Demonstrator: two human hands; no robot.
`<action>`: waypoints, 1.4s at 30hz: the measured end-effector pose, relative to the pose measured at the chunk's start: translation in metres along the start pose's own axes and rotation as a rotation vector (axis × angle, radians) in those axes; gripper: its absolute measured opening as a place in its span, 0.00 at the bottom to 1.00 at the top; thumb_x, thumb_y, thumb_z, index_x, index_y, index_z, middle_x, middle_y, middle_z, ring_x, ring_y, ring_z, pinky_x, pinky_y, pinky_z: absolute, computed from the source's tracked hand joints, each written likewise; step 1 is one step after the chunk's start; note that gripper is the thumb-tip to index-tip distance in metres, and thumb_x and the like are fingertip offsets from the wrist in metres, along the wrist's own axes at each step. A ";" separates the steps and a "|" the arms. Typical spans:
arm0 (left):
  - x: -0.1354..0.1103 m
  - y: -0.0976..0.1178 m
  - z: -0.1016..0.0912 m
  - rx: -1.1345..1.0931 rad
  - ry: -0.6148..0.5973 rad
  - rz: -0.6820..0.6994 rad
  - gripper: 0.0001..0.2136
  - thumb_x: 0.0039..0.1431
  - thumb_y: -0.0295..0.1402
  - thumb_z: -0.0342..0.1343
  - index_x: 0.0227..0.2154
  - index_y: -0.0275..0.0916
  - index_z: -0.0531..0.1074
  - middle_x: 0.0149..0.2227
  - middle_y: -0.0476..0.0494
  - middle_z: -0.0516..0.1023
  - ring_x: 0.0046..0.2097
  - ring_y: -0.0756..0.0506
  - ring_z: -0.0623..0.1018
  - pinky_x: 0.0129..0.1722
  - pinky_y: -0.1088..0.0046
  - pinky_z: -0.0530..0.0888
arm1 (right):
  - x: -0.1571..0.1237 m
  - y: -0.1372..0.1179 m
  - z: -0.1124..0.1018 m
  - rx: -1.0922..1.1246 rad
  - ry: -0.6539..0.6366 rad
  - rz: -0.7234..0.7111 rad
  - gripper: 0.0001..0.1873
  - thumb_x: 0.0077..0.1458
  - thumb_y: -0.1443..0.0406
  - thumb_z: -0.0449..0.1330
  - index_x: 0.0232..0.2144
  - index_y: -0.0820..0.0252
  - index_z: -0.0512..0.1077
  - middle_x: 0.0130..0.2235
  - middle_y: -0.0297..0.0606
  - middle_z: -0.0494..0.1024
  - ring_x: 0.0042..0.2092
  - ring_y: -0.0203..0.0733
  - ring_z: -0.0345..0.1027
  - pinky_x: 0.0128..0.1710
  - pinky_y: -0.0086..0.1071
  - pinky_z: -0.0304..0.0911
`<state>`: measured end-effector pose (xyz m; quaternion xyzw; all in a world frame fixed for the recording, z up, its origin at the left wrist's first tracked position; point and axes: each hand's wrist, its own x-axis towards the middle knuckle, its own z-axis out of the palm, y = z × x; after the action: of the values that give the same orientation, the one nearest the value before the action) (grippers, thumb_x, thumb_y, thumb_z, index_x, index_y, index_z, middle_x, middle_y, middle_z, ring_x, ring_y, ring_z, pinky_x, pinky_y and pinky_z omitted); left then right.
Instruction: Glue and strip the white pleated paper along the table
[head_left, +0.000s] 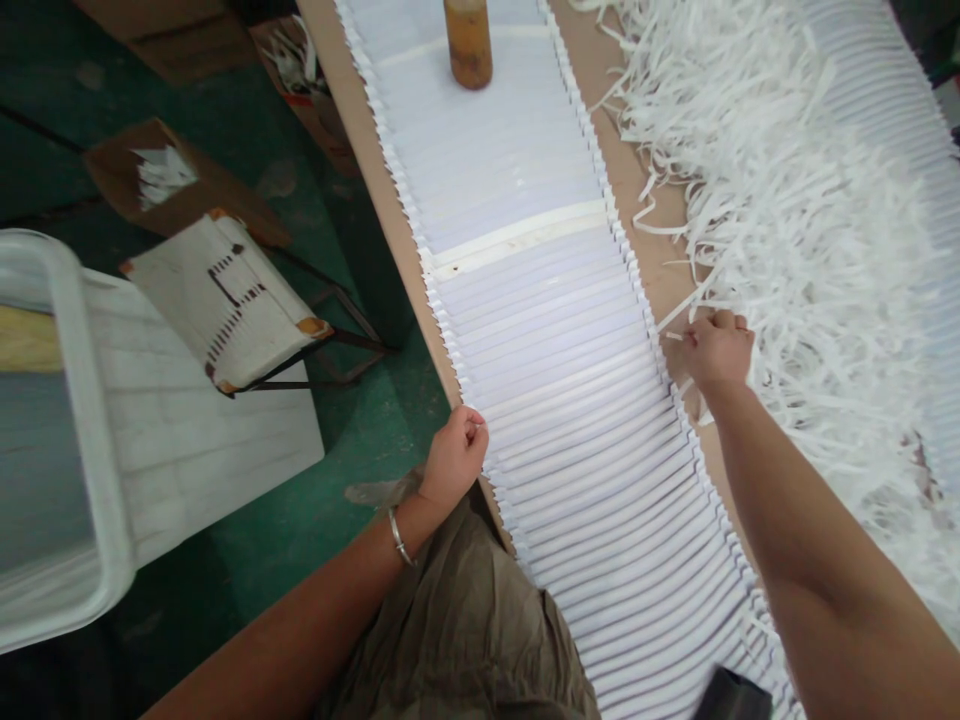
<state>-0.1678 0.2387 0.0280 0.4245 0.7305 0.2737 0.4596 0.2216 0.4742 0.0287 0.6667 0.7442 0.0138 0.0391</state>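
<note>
Left hand: your left hand (455,455) is curled narrow, thumb pressed to the fingers, at the left edge of the sheets (570,400); you cannot tell whether it grips an edge.
Right hand: your right hand (718,350) is closed, pinching a thin white strip (673,336) at the right edge of the row.
Sheets: white, overlapped like scales in a long curved band down the desk (645,220), between your two hands.
Pile: a loose heap (810,250) of white strips lies just right of your right hand, touching it.
Bottle: an amber bottle (468,42) stands upright on the sheets at the far end.
Wrist: a metal bracelet (398,537) sits on your left wrist.
Floor: a stool (225,300) and a white crate (67,420) stand to the left of the desk.
</note>
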 end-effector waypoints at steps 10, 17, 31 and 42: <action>-0.017 0.044 0.044 -0.176 -0.306 0.090 0.06 0.63 0.35 0.50 0.36 0.40 0.70 0.23 0.53 0.68 0.23 0.50 0.68 0.24 0.76 0.63 | -0.063 0.008 -0.034 0.078 0.110 -0.175 0.15 0.62 0.60 0.54 0.44 0.59 0.76 0.46 0.49 0.78 0.47 0.52 0.66 0.47 0.42 0.57; -0.034 0.041 0.043 -0.165 -0.373 0.057 0.07 0.64 0.37 0.50 0.36 0.40 0.69 0.23 0.52 0.69 0.24 0.50 0.68 0.25 0.76 0.65 | -0.015 -0.003 -0.004 0.013 0.011 0.083 0.16 0.57 0.60 0.55 0.40 0.62 0.78 0.47 0.55 0.77 0.48 0.56 0.63 0.48 0.48 0.55; -0.027 0.088 0.070 -0.567 -0.788 -0.190 0.15 0.61 0.43 0.52 0.26 0.38 0.70 0.25 0.45 0.74 0.32 0.45 0.77 0.38 0.69 0.74 | -0.202 -0.111 -0.084 0.452 -0.120 -0.689 0.11 0.66 0.69 0.52 0.42 0.57 0.75 0.44 0.45 0.81 0.42 0.47 0.74 0.46 0.42 0.66; -0.023 0.072 0.016 -0.057 -0.644 0.160 0.13 0.58 0.41 0.56 0.27 0.37 0.77 0.21 0.50 0.71 0.25 0.50 0.66 0.24 0.76 0.59 | -0.199 -0.117 -0.079 1.163 -0.858 -0.036 0.25 0.61 0.44 0.57 0.33 0.59 0.79 0.24 0.30 0.70 0.28 0.34 0.60 0.29 0.30 0.56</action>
<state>-0.1217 0.2542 0.0883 0.5322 0.5039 0.1811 0.6558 0.1215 0.2661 0.1069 0.5138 0.5611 -0.6482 -0.0330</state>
